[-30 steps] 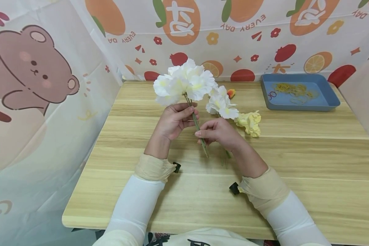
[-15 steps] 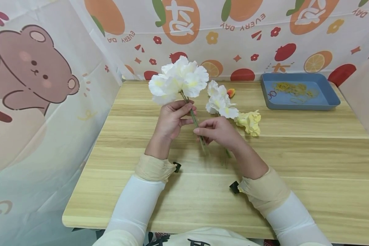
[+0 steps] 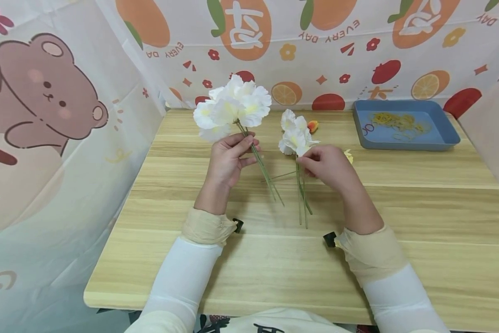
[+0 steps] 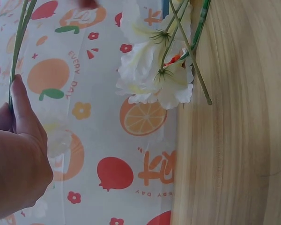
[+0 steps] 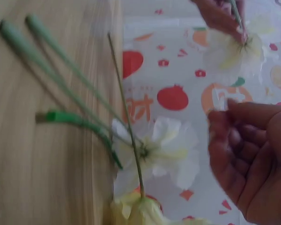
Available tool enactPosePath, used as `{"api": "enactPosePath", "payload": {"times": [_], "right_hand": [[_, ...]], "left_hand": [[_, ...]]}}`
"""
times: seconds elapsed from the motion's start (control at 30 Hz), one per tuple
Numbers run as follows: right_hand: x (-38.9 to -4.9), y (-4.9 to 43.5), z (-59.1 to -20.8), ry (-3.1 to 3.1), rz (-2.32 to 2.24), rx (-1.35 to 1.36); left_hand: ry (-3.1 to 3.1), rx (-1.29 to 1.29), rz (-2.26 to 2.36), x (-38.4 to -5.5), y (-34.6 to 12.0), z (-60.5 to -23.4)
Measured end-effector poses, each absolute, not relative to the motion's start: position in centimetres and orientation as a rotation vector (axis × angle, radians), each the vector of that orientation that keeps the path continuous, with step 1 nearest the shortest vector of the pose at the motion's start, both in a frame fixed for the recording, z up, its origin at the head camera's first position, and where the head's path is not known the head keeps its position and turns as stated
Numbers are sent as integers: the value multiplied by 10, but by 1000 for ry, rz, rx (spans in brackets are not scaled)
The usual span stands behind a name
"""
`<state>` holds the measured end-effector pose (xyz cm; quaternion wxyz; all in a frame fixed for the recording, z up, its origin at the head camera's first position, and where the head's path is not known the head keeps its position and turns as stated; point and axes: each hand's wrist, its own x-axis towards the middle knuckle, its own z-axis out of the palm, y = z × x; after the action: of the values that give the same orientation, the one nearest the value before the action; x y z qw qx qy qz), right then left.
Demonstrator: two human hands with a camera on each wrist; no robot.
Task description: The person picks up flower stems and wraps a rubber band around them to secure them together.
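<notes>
My left hand (image 3: 229, 159) pinches the thin green stems of a bunch of white artificial flowers (image 3: 232, 105), held up over the table with the blooms pointing away from me. The stem ends hang free below the fingers. My right hand (image 3: 330, 169) is over the flowers lying on the table, its fingers loosely bent. In the right wrist view nothing shows between thumb and fingers of that hand (image 5: 253, 159). Beneath and beside it lie white flowers (image 3: 292, 138) with stems toward me, a yellow flower (image 5: 136, 211), mostly hidden by the hand in the head view, and an orange-red flower (image 3: 313, 126).
At the back right of the wooden table (image 3: 182, 185) stands a blue tray (image 3: 411, 146) with yellowish rubber bands (image 3: 395, 121) and a small red loop. A printed curtain (image 3: 336, 41) hangs behind the table, and another with a bear drawing covers the left side.
My right hand has let go of the held bunch's stems and moved right, over the flowers on the table. My left hand has carried the bunch slightly left. The yellow flower is now mostly covered.
</notes>
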<state>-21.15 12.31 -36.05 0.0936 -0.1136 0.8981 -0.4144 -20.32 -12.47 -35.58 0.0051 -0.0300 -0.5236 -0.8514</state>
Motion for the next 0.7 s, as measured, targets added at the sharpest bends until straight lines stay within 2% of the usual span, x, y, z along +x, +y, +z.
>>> {"api": "enactPosePath", "payload": {"times": [0.3,0.7], "right_hand": [[-216,118,-370,2731,-853,-437],[-218,108,-389,2729,-734,-388]], "left_hand": [[-1649,-86,-2632,-203,-126,-356],[-1665,-99,-2619,-204,-126,-358]]}}
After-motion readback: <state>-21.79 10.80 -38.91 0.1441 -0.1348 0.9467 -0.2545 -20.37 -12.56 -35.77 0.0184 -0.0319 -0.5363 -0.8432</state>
